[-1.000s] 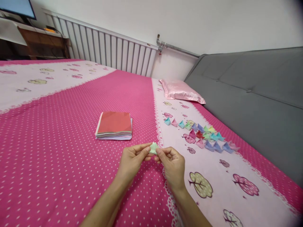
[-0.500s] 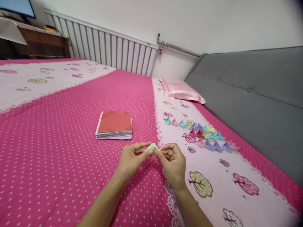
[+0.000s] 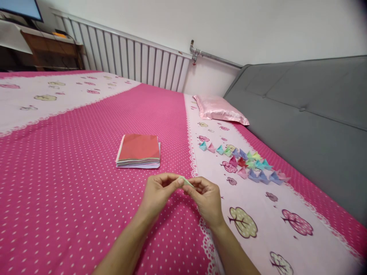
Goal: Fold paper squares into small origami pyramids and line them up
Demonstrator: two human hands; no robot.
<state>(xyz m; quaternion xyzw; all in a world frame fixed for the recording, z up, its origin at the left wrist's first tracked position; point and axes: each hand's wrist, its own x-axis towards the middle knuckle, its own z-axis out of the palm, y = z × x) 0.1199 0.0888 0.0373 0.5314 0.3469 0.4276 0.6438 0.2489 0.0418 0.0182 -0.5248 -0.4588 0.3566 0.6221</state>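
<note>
Left hand (image 3: 159,191) and right hand (image 3: 207,195) both pinching green paper (image 3: 187,181), edge-on. From it: stack (image 3: 139,148) at ten o'clock, folded papers (image 3: 242,162) at two, pillow (image 3: 220,109) at one.

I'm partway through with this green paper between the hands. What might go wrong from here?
The green paper is small and pinched between the left hand and right hand, so it might slip or crease askew.
The folded paper shapes sit close together; a brush could scatter several.
The paper stack has uneven edges and may slide if bumped.
</note>
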